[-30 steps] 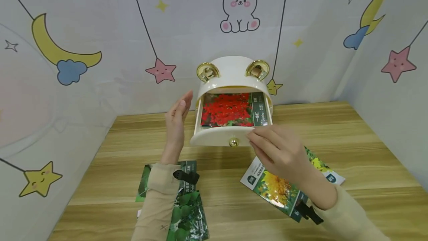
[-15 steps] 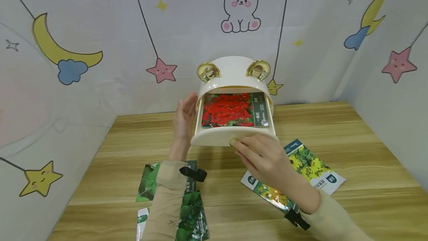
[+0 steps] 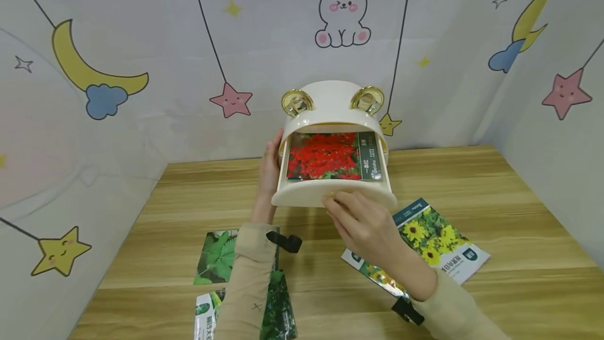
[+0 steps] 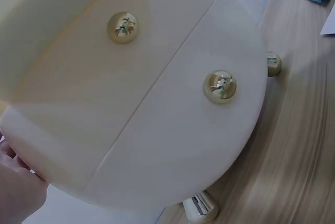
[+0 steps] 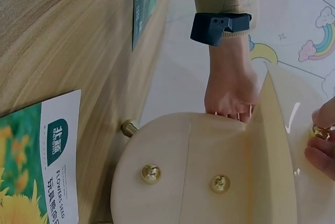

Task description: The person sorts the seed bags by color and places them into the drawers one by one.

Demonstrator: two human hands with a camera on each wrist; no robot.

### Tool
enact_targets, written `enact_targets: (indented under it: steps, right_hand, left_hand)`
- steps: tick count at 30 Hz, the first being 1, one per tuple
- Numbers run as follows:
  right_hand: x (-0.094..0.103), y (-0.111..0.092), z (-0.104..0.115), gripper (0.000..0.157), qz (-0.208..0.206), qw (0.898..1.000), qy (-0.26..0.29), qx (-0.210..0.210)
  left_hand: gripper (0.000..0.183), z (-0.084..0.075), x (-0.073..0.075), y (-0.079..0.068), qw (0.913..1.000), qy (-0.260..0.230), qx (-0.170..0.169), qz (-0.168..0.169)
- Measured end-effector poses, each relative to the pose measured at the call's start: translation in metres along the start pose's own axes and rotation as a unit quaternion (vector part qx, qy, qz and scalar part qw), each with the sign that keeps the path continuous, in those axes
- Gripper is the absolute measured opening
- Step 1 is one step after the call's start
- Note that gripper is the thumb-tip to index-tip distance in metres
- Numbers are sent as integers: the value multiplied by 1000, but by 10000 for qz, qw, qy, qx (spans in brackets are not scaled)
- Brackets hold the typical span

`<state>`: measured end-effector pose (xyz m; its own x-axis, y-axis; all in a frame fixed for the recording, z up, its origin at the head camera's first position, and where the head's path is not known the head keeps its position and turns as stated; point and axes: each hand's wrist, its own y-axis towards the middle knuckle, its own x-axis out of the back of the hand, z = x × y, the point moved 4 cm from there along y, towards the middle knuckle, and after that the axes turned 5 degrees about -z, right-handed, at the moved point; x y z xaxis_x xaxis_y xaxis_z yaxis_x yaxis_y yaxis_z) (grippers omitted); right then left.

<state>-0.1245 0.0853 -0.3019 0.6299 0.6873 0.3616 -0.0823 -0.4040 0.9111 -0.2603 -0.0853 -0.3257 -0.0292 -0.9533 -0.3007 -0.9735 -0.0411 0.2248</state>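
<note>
A white rounded storage box (image 3: 332,101) with gold-rimmed ears stands at the back of the table. Its top drawer (image 3: 297,194) is pulled out, and a seed packet (image 3: 325,156) with red flowers lies in it. My right hand (image 3: 365,224) pinches the gold knob (image 5: 317,132) on this drawer between thumb and fingers. Against the box's left side rests my left hand (image 3: 269,172), its fingers partly hidden behind the wall. Two lower drawers with gold knobs (image 4: 220,87) are closed in the left wrist view.
To the right on the wooden table (image 3: 528,256) lie a yellow-flower packet (image 3: 427,232) and, partly under it, an orange-flower packet (image 3: 384,279). Several green plant packets (image 3: 217,258) lie at the left, beneath the left forearm. A patterned curtain (image 3: 264,30) hangs right behind the box.
My right hand has moved left from the drawer front's right edge to its knob. My left hand has come rightward onto the box's side. The drawer stays pulled out.
</note>
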Motion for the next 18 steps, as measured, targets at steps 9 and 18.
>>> enact_targets:
  steps: [9,18]
  right_hand:
    - [-3,-2,2,20,40,9999,-117,11]
    - [-3,-1,2,22,54,9998,-196,47]
  left_hand:
    - [48,9,4,9,9982,504,-310,86]
    - [52,21,10,15,9953,777,-526,222]
